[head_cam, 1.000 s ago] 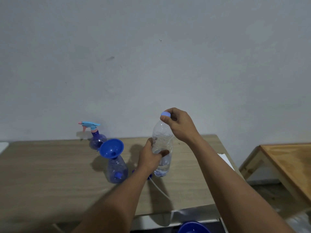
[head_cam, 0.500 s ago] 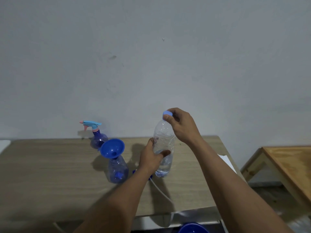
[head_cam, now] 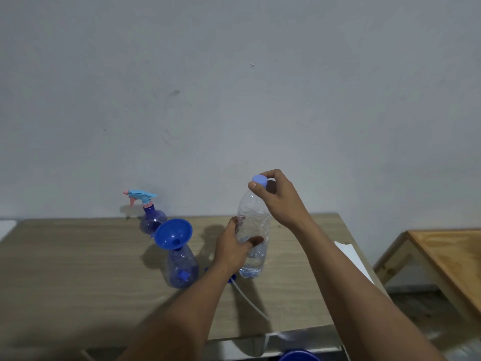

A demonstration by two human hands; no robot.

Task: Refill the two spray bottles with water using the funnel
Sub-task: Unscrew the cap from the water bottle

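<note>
Blue cap (head_cam: 259, 180) in pinch of right hand (head_cam: 279, 201), left hand (head_cam: 231, 247) around bottle (head_cam: 253, 217).

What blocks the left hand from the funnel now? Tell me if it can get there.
Probably yes, once freed. The left hand grips the water bottle, so it is busy. The funnel sits in the open spray bottle left of that hand, with only bare table between and nothing above it.

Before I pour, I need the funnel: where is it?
Head view, left of centre: the funnel sits atop the nearer spray bottle, left of the water bottle.
</note>
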